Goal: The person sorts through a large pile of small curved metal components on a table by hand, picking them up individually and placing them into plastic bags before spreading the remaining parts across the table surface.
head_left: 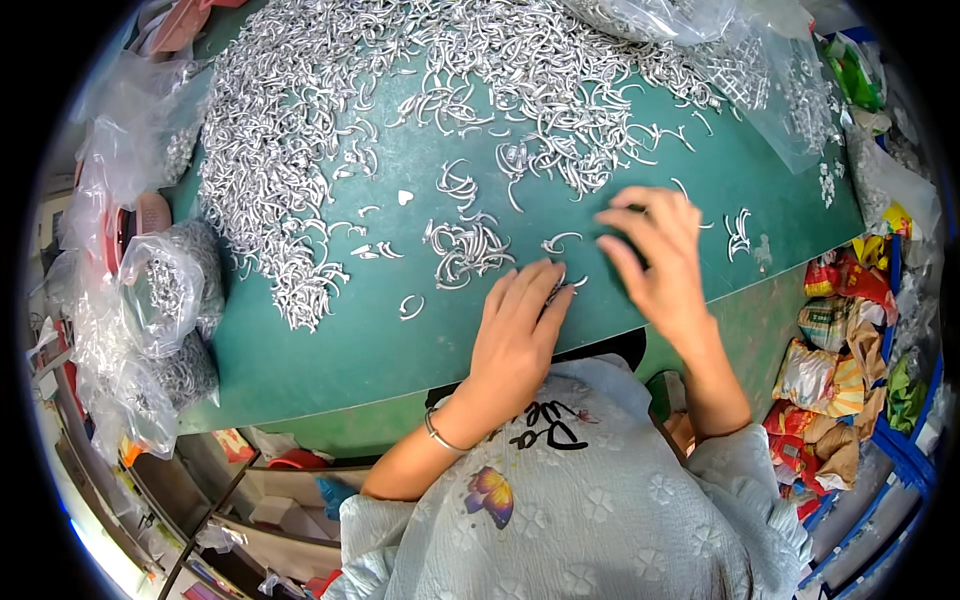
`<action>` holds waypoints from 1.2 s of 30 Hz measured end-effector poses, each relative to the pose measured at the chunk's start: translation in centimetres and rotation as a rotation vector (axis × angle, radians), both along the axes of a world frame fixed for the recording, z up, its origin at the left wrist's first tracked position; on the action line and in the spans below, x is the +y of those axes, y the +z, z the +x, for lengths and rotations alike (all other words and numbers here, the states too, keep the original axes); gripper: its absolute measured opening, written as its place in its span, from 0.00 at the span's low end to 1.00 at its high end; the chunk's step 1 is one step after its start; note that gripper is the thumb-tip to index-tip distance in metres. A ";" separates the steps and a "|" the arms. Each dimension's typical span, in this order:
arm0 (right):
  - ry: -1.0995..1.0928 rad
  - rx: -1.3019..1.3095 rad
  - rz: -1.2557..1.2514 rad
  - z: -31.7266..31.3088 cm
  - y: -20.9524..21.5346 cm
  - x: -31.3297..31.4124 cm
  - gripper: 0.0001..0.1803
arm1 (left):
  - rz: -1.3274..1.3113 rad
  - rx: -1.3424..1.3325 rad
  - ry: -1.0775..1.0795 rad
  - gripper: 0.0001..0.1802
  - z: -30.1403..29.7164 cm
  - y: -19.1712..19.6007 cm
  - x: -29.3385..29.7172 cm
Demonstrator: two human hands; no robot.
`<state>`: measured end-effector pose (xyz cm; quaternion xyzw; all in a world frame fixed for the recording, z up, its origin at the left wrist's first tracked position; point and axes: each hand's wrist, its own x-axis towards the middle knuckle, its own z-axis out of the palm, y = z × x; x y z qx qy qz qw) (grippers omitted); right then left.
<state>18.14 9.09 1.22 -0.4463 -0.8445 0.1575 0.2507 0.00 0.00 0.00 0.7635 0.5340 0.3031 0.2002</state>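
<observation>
Small curved silver metal pieces (275,150) lie in a broad heap across the far and left part of the green table (330,370). My left hand (515,330) rests near the table's front edge, its fingers close together and bent down around a few curved metal pieces (560,288); their tips show between finger and thumb. Just left of it sits a small cluster of the same pieces (470,250). To the right, my right hand (655,255) hovers over the table, fingers curled but apart, with nothing visible in them. A single curved piece (562,242) lies between the hands.
Clear plastic bags filled with metal parts (165,300) stand along the left edge. Another plastic bag (760,90) lies at the far right. A few pieces (738,235) lie right of my right hand. Colourful packages (830,370) fill a blue rack beyond the table's right side.
</observation>
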 end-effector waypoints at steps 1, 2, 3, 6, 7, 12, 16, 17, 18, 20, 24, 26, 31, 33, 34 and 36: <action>0.055 -0.006 -0.003 -0.7 0.0 -0.1 0.12 | 0.011 -0.021 -0.016 0.19 0.0 0.0 0.0; 0.058 -0.046 0.020 -1.0 -0.4 0.0 0.12 | 0.021 -0.042 -0.033 0.20 0.0 0.0 -0.1; 0.033 -0.057 0.089 -0.8 -0.5 0.4 0.12 | 0.032 -0.061 -0.030 0.20 0.1 -0.2 -0.3; -0.037 -0.045 0.142 0.6 -0.4 1.0 0.15 | 0.035 -0.118 -0.029 0.20 0.2 -0.6 -1.0; -0.010 -0.048 0.114 0.1 -0.3 0.6 0.15 | 0.019 -0.137 -0.034 0.20 0.2 -0.6 -1.3; 0.149 -0.021 0.042 -4.1 -1.1 -0.4 0.12 | 0.005 -0.187 -0.054 0.20 0.3 -0.4 -1.7; 0.073 -0.029 0.086 -4.7 -0.8 0.8 0.10 | 0.048 -0.195 -0.035 0.19 -0.2 -0.5 -2.3; 0.024 -0.046 0.114 -4.8 -0.8 1.1 0.10 | 0.075 -0.191 -0.028 0.19 -0.4 -0.4 -2.4; 0.049 -0.003 0.084 -4.9 -0.4 0.9 0.12 | 0.071 -0.183 0.020 0.19 -0.9 -0.2 -2.4; 0.193 0.011 0.050 -6.5 0.2 0.3 0.14 | 0.073 -0.062 0.249 0.16 -2.3 0.2 -1.7; 0.331 -0.062 0.034 -7.4 -0.5 1.1 0.14 | 0.042 0.184 0.403 0.13 -5.3 -0.1 -0.8; 0.339 -0.038 0.042 -6.5 -0.6 2.2 0.12 | 0.067 0.230 0.450 0.12 -7.4 -0.2 -0.7; 0.085 -0.108 0.029 -5.2 0.4 3.2 0.09 | 0.082 0.230 0.596 0.16 -8.4 0.2 -0.1; -0.017 -0.155 0.140 -5.2 0.6 2.6 0.09 | 0.064 0.172 0.491 0.19 -7.1 0.7 -0.4; -0.086 -0.196 0.152 -5.4 0.5 2.1 0.10 | 0.022 0.169 0.450 0.18 -6.4 0.6 -0.6; -0.002 -0.155 0.157 -6.1 0.8 1.1 0.11 | -0.011 0.177 0.429 0.18 -6.1 0.4 -1.0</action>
